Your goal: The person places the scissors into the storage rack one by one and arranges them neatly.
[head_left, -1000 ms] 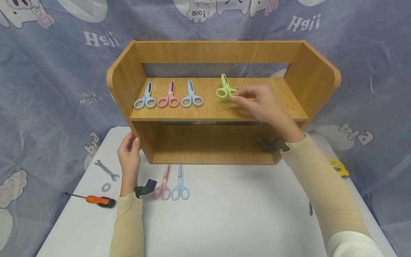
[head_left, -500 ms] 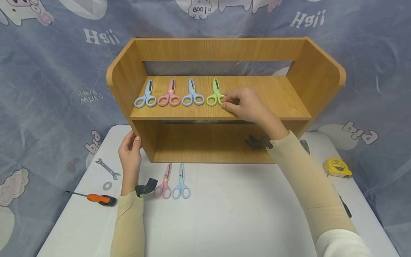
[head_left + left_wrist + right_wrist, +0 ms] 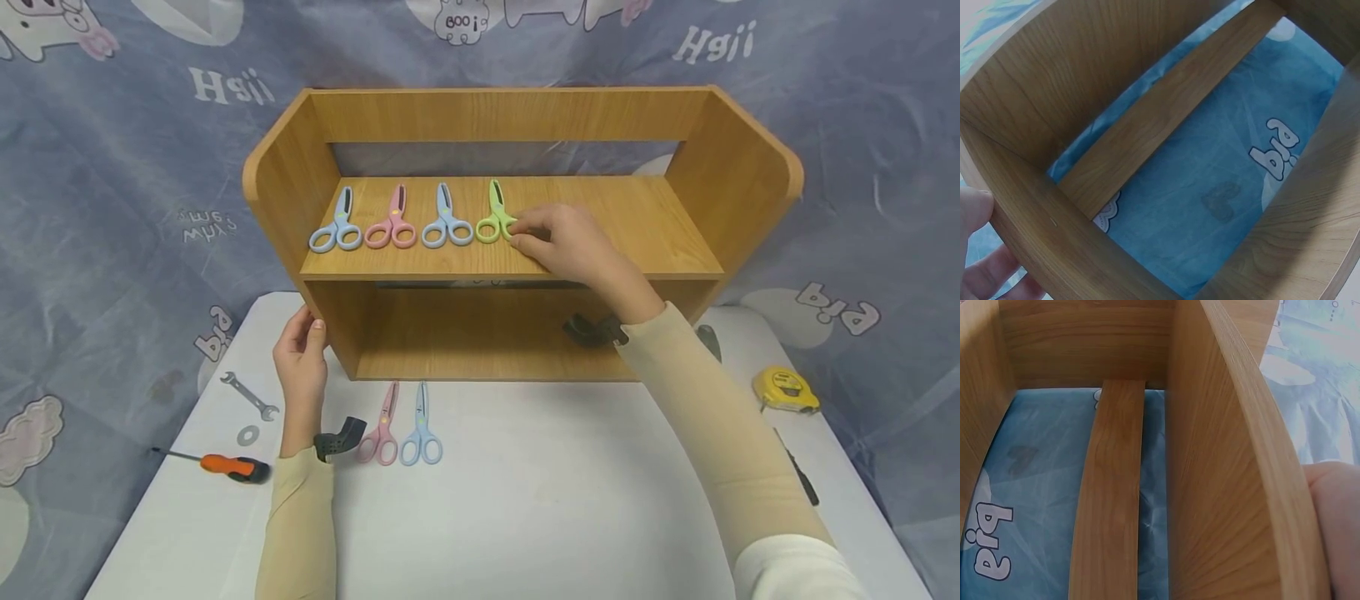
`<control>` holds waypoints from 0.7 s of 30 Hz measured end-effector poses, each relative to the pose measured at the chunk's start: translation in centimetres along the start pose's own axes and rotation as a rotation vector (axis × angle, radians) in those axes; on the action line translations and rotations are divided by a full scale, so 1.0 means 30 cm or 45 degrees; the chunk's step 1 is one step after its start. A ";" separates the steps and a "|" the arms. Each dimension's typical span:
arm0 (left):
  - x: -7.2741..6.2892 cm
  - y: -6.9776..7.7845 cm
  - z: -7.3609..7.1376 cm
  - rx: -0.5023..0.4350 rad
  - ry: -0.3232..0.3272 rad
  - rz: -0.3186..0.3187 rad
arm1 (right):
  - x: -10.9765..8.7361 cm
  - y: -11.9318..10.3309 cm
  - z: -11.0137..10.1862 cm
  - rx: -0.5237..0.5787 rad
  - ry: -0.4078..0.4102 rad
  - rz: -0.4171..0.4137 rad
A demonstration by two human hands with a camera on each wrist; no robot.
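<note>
We see our right hand [image 3: 566, 246] up on the top board of the wooden shelf [image 3: 517, 117]. Its fingertips pinch the right ring of the green scissors [image 3: 491, 222]. The green scissors lie flat on the board, just to the left of our fingers. Their long way runs front to back: the rings point toward us and the blades point to the back of the shelf. Our right hand is the near one; our left hand [image 3: 300, 367] is well apart from them.

Left of the green scissors lie three more in a row: blue scissors [image 3: 447, 227] just beside them, then pink scissors [image 3: 392, 227], then more blue scissors at the far left [image 3: 337, 230]. All four lie the same way, side by side.

Our left hand holds the left wall of the shelf down low, with its fingers curled round the edge. The left wrist view shows its fingertips [image 3: 979, 250] on the wood.

On the white table [image 3: 555, 500] lie a pink pair [image 3: 381, 433] and a blue pair [image 3: 422, 435], side by side.

On the cloth [image 3: 112, 208] behind we can read "Hgii", "big" and "BOO!" on a cartoon animal. We cannot read any name on the scissors
</note>
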State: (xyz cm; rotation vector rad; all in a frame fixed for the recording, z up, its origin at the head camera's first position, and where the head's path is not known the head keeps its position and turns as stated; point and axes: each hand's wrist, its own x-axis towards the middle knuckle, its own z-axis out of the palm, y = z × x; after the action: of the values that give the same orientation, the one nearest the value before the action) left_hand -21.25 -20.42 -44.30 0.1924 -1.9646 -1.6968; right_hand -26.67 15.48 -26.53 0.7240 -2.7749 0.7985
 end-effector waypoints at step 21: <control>0.000 0.002 -0.003 -0.022 -0.011 -0.013 | -0.027 0.005 0.018 0.024 0.130 -0.096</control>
State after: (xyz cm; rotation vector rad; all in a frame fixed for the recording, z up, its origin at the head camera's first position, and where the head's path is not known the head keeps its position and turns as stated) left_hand -21.18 -20.50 -44.24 0.1893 -1.9582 -1.7230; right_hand -26.03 15.63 -27.27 0.7637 -2.6366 0.8238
